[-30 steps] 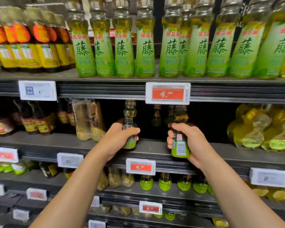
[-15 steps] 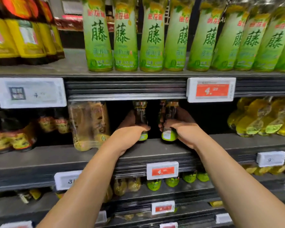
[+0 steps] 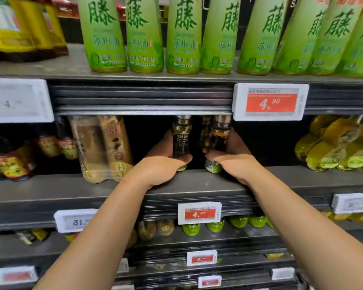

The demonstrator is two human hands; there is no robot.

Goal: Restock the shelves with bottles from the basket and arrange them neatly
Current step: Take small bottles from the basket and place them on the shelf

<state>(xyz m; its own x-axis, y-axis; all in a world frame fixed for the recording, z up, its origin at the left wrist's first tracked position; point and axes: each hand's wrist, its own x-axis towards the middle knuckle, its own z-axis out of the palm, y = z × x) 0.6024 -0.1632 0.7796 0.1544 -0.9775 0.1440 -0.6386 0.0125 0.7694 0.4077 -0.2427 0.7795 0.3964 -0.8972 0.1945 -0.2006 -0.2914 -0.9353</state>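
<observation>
The left hand (image 3: 166,164) curls round one small bottle (image 3: 181,139) and the right hand (image 3: 231,158) round another bottle (image 3: 218,143), each gripped low on the body, probably so the bases can sit flat; both bottles stand upright on the middle shelf (image 3: 197,185), set back from its front edge in the dark gap between the clear pack (image 3: 101,147) and the yellow bottles (image 3: 340,147); the basket is out of view.
</observation>
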